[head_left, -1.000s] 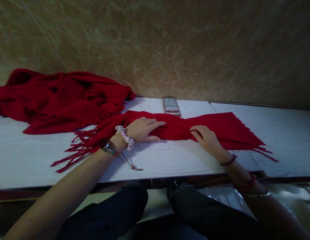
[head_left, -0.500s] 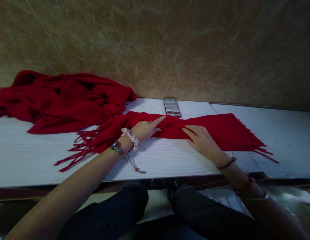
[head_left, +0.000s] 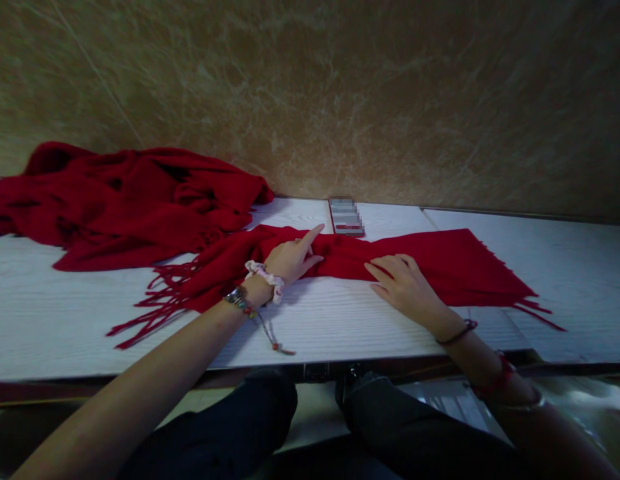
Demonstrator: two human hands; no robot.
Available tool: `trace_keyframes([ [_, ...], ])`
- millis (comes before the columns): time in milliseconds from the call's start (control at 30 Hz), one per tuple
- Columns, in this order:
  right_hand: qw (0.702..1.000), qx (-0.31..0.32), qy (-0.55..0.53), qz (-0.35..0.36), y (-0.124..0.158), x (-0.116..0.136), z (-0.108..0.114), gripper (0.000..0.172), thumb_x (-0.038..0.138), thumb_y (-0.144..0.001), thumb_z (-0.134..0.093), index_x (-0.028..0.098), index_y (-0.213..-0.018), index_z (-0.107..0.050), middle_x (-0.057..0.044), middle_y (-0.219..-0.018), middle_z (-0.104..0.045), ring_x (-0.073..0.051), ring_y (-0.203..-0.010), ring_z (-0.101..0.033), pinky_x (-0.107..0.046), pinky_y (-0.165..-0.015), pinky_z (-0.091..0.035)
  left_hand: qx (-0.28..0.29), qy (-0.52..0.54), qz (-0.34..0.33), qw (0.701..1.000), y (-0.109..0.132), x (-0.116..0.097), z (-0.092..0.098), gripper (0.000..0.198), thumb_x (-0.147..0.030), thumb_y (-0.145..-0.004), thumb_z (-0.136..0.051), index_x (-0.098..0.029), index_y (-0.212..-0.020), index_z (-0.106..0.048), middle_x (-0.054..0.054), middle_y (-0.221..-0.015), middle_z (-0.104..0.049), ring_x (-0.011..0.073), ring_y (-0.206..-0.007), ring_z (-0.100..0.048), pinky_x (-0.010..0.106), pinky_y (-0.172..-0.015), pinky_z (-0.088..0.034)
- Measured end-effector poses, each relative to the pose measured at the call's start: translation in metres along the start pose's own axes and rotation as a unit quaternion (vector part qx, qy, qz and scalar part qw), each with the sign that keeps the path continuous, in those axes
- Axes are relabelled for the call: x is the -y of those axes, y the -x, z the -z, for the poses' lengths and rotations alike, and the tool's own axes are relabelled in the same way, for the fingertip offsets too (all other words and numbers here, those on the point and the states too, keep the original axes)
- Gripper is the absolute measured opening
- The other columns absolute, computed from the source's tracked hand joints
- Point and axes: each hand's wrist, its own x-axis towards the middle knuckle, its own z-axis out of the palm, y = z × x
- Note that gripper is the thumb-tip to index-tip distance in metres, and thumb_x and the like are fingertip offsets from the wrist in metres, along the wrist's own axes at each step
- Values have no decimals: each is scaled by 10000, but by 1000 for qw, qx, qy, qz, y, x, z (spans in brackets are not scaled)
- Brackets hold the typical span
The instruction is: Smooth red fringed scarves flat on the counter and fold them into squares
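Observation:
A long red fringed scarf (head_left: 440,263) lies flat across the white table (head_left: 65,313), folded lengthwise. My left hand (head_left: 293,257) rests on its middle part with the index finger stretched out and the other fingers loosely curled on the cloth. My right hand (head_left: 403,283) lies flat on the scarf just to the right, fingers spread and pointing left. Both wrists wear bracelets. The scarf's fringe (head_left: 150,307) trails off at the left end, and more fringe shows at the right end.
A second red scarf (head_left: 125,200) lies crumpled at the back left of the table. A small blurred flat object (head_left: 346,217) sits behind the flat scarf against the brown marbled wall (head_left: 340,93). My dark-trousered legs are under the table's front edge.
My left hand has turned from lying flat to pointing with its index finger. My right hand slid left along the scarf and flattened out.

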Motion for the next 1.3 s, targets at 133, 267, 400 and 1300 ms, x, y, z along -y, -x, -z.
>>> trace_keyframes([
  [133,999,25,4,-31,-1,-3,-5,344,313,-855,-443,110,-1103,-570,-157,-1136,-564,-265,-1042,-465,-442,-868,-347,-46,-69,-29,996,2,-2,3,541,-210,-834,-506,-184,-1332,-297,69,-984,-589,182,-824,-567,264,-664,-417],
  [267,998,43,1,-43,0,-5,-7,314,312,-852,-445,131,-1052,-605,-136,-1111,-575,-254,-1026,-476,-410,-851,-366,-45,-106,-207,972,1,-5,2,322,-144,-848,-436,-214,-1152,-518,60,-1049,-570,183,-959,-516,298,-781,-369],
  [400,998,34,-9,-45,-2,-3,-5,279,150,-817,-440,131,-1029,-620,-127,-1064,-597,-237,-977,-506,-400,-845,-374,-26,-131,-292,947,1,-7,-5,316,-333,-849,-483,-188,-1124,-535,62,-1046,-589,186,-928,-538,304,-766,-359],
  [1300,973,152,-170,-32,35,1,28,344,174,-858,-375,182,-1144,-567,-78,-1194,-564,-182,-1113,-493,-367,-947,-422,-13,-100,-374,922,16,-20,10,351,-416,-871,-436,-175,-1079,-583,94,-1064,-584,198,-933,-558,310,-789,-441],
])
